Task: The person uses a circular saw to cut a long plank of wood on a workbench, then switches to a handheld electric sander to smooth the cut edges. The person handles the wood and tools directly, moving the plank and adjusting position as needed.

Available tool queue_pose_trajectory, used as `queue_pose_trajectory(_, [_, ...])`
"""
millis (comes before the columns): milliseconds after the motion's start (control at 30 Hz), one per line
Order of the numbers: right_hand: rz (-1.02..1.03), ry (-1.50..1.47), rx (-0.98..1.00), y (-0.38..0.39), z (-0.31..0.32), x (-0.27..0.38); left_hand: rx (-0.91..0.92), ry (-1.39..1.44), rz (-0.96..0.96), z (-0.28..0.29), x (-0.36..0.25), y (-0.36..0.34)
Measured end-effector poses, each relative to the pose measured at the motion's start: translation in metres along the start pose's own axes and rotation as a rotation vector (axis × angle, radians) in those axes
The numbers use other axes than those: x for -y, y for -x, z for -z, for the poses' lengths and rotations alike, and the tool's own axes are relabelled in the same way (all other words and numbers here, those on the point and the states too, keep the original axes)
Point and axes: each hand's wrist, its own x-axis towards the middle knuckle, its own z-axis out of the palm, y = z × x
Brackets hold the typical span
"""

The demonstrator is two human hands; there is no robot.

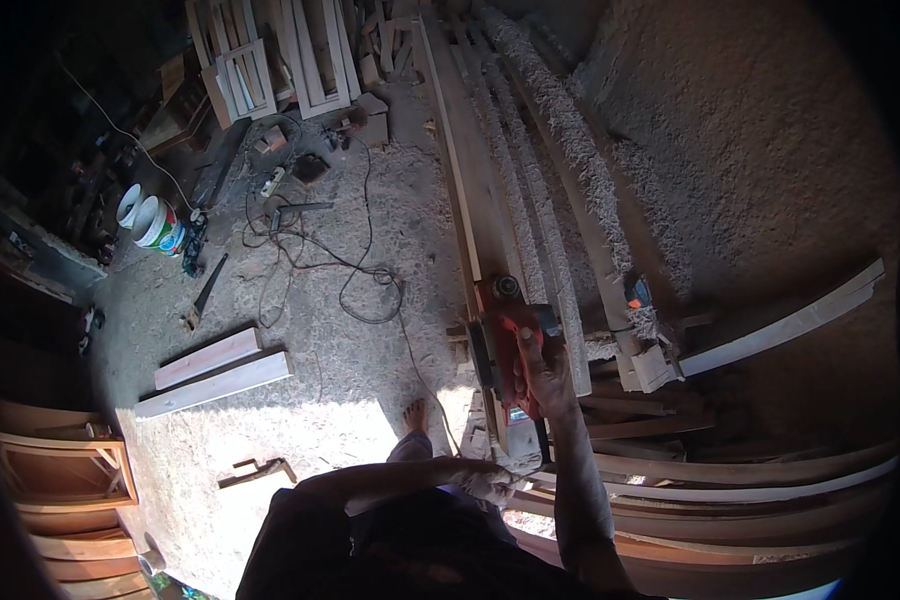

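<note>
My right hand point(545, 375) is closed round the handle of a red electric hand planer point(505, 340). The planer sits on the near end of a long wooden board point(470, 190) that runs away from me. A dark cord hangs from the planer's near end, beside my right wrist. My left hand point(485, 482) is lower, in front of my body and close to the near end of the board. Glare blurs its fingers, so what they touch is unclear.
Shavings cover beams point(570, 130) right of the board. Stacked planks point(730, 485) lie at the lower right. On the floor are tangled cords point(310, 245), a handsaw point(208, 290), two cut boards point(215, 385) and buckets point(157, 222). Wooden frames point(315, 60) lean at the back.
</note>
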Motion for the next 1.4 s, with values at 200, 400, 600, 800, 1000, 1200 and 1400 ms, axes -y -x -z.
queue_pose_trajectory(200, [-0.102,0.047,0.022,0.013,0.007,0.001,-0.104,-0.058,0.071,0.035,0.001,0.049])
queue_pose_trajectory(400, [-0.17,0.115,0.021,0.056,0.018,-0.004,-0.071,-0.108,0.189,0.047,0.007,0.075])
queue_pose_trajectory(600, [-0.096,0.087,0.041,-0.017,0.005,-0.002,-0.182,-0.146,0.226,0.073,0.014,0.085])
queue_pose_trajectory(800, [0.074,0.065,0.037,-0.135,-0.024,0.042,-0.479,-0.039,0.19,0.117,0.026,0.118])
queue_pose_trajectory(1000, [0.007,0.052,0.017,-0.234,-0.052,0.076,-0.933,-0.295,0.486,0.182,0.049,0.175])
queue_pose_trajectory(1200, [0.062,0.04,0.021,-0.316,-0.072,0.101,-1.453,-0.675,0.745,0.248,0.075,0.24])
queue_pose_trajectory(1400, [0.02,0.042,0.009,-0.406,-0.094,0.13,-1.841,-0.61,0.687,0.329,0.076,0.287])
